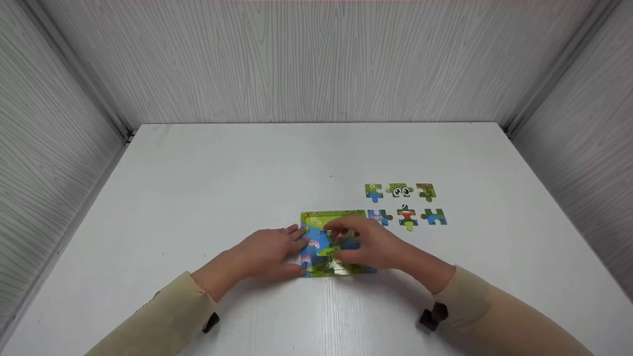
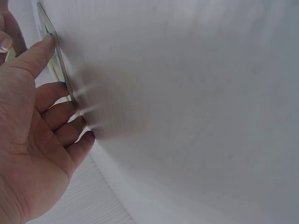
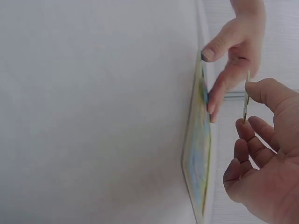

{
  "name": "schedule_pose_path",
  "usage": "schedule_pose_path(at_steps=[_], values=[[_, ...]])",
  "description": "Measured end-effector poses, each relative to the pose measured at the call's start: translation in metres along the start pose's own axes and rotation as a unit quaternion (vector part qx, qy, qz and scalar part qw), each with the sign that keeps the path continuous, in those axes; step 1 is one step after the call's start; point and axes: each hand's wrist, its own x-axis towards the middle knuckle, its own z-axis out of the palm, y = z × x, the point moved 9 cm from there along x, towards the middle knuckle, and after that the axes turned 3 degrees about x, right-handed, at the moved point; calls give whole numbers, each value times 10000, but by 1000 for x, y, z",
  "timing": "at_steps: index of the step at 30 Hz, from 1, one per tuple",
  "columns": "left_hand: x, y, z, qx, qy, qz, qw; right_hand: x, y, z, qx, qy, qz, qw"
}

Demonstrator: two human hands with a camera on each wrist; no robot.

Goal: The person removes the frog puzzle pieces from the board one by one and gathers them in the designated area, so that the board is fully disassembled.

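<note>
A puzzle board (image 1: pixel 341 214) with a green and blue picture lies flat on the table. My left hand (image 1: pixel 269 252) rests at its left edge, fingertips and thumb touching the rim; the left wrist view shows the fingers lightly bent. Over the board, my right hand (image 1: pixel 373 242) pinches a thin puzzle piece (image 3: pixel 246 98) between thumb and fingertips. The right wrist view shows that piece edge-on, raised off the board. The right hand hides part of the board, so I cannot tell which slots are filled.
Loose puzzle pieces lie in two rows right of and behind the board, among them one with two eyes (image 1: pixel 399 191), a red and green one (image 1: pixel 407 216) and a blue and green one (image 1: pixel 435 216). Panelled walls (image 1: pixel 316 59) enclose the white table (image 1: pixel 222 163).
</note>
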Motion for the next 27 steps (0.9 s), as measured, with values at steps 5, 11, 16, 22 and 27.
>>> schedule_pose_path(at_steps=[5,11,16,22,27], values=[[-2,1,1,-87,1,-68,9999,-16,2,-22,-248,214,-129,9994],[-5,2,4,-82,4,-144,9999,-40,21,-44,-563,431,49,9975],[-8,3,5,-82,12,-168,9998,-60,41,-53,-758,474,336,9954],[-12,5,4,-128,10,-128,9998,-76,62,-52,-776,443,625,9940],[-13,3,5,-104,10,-187,9998,-82,71,-48,-791,361,898,9922]])
